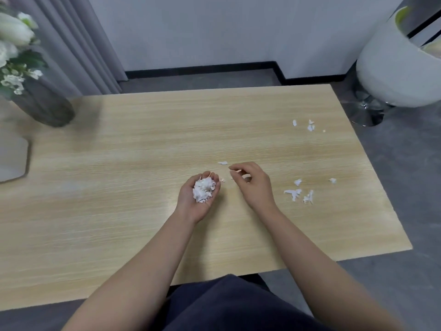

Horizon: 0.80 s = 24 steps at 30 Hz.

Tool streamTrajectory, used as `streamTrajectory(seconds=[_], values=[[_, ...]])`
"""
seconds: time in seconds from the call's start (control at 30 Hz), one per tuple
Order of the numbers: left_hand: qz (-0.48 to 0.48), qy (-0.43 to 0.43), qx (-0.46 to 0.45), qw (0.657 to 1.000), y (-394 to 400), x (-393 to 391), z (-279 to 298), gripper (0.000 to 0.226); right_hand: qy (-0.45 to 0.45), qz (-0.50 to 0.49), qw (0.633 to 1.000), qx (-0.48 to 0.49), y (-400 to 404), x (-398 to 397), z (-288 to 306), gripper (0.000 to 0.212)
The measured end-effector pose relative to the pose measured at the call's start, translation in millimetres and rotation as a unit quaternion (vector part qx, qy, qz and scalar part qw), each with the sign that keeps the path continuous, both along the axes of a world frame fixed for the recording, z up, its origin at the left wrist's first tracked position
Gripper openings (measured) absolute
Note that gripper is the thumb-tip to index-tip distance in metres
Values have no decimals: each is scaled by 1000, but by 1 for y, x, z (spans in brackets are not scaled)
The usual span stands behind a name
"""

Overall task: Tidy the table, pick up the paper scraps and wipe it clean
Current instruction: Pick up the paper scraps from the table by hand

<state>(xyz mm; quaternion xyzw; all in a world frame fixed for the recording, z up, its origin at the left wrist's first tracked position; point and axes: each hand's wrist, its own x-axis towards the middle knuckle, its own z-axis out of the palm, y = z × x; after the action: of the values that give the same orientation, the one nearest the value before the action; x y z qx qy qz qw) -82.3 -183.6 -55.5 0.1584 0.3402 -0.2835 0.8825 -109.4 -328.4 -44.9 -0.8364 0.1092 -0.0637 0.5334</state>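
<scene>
Your left hand (199, 199) cups the gathered paper scraps (203, 189) like a bowl mid-table (119, 187); your right hand (250, 181), fingers curled, pinches something thin. Loose scraps (297, 193) wait near the right edge.

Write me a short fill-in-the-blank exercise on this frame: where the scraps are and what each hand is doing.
1. The pile of paper scraps lies in the cupped ____ hand.
2. The right hand hovers over the ____ with its fingers curled.
3. The loose scraps lie on the table to the ____ of both hands.
4. The grey vase holds ____ flowers.

Missing words: left; table; right; white
</scene>
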Motion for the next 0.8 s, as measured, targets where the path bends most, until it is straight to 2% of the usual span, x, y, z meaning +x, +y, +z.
streamTrajectory(seconds=[0.1,0.2,0.33,0.5,0.63,0.8], values=[[23,4,12,1000,1,1,-5,23,90,1,990,-108,-28,16,-28,18],[33,17,25,999,3,1,-7,23,155,49,972,-172,-36,32,-49,27],[21,9,31,999,9,2,-5,12,178,140,940,-254,-29,50,-66,30],[26,24,40,999,16,4,-7,16,147,189,916,-323,-31,51,-77,20],[19,29,46,998,16,6,-11,16,125,225,910,-325,-34,49,-81,16],[18,48,44,998,14,10,-20,32,109,193,947,-234,-25,58,-70,13]])
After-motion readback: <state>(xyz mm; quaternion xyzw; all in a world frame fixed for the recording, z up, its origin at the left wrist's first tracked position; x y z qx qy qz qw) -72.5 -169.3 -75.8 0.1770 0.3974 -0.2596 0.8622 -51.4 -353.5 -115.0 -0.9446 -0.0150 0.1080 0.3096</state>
